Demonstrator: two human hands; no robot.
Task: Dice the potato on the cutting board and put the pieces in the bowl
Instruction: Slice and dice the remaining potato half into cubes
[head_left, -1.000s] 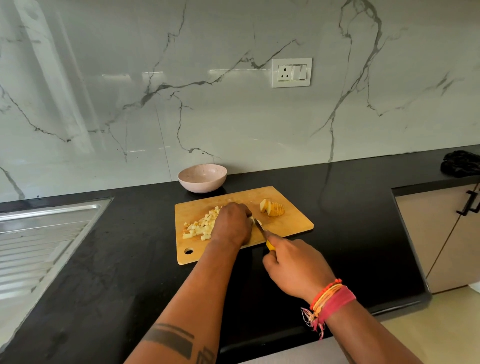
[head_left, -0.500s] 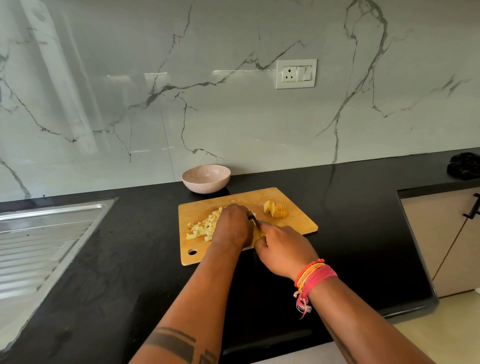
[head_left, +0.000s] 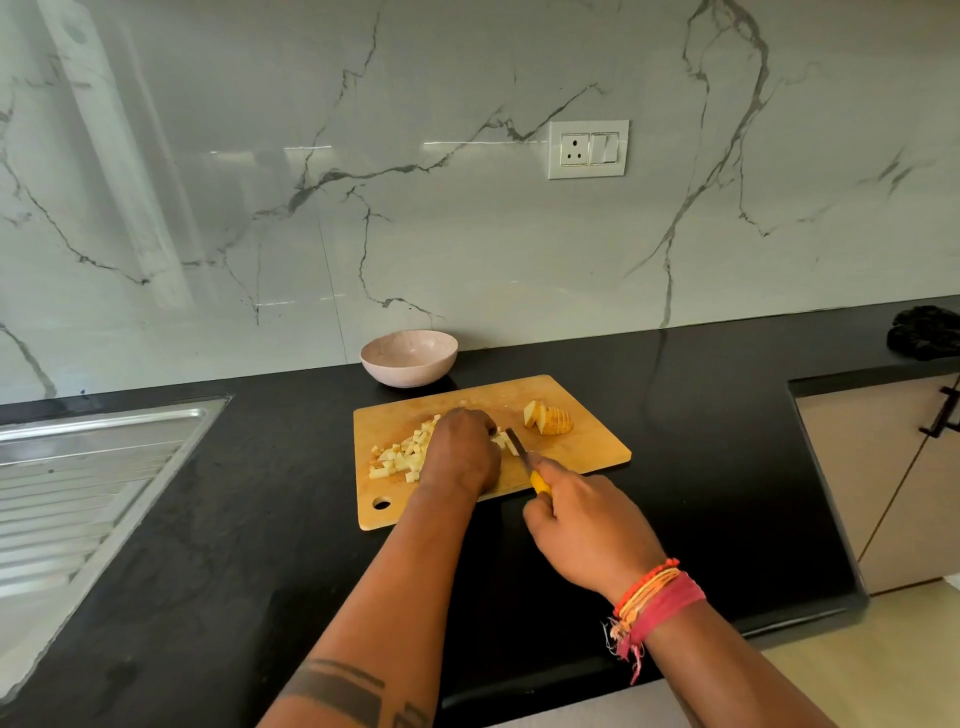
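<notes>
- Holding a yellow-handled knife (head_left: 525, 460) in my right hand (head_left: 587, 530): fingers curled round the handle, the forefinger stretched toward the blade. The blade tip meets pale potato strips (head_left: 503, 440) just beside my left hand.
- My left hand (head_left: 460, 449) lies knuckles-up on the cutting board (head_left: 587, 447), fingers bent down over the strips. The fingertips are hidden, so I cannot tell how firmly they pinch.
- Diced potato pieces (head_left: 400, 457) lie in a loose heap on the board's left half, touching the left side of my left hand.
- A sliced, skin-on potato piece (head_left: 548, 417) stands apart on the far right part of the board, slices fanned and leaning together.
- The board is wooden, with a hanging hole at its near left corner, and sits slightly askew on the black desk (head_left: 701, 467).
- A pink bowl (head_left: 409, 357) stands on the desk just behind the board's far left corner, against the marble wall (head_left: 467, 234). No potato is visible inside it.
- A steel sink drainer (head_left: 78, 478) lies at far left; a socket plate (head_left: 588, 149) is on the wall; a dark cloth (head_left: 924, 332) lies at far right.
- Red and orange threads (head_left: 654, 597) circle my right wrist.
</notes>
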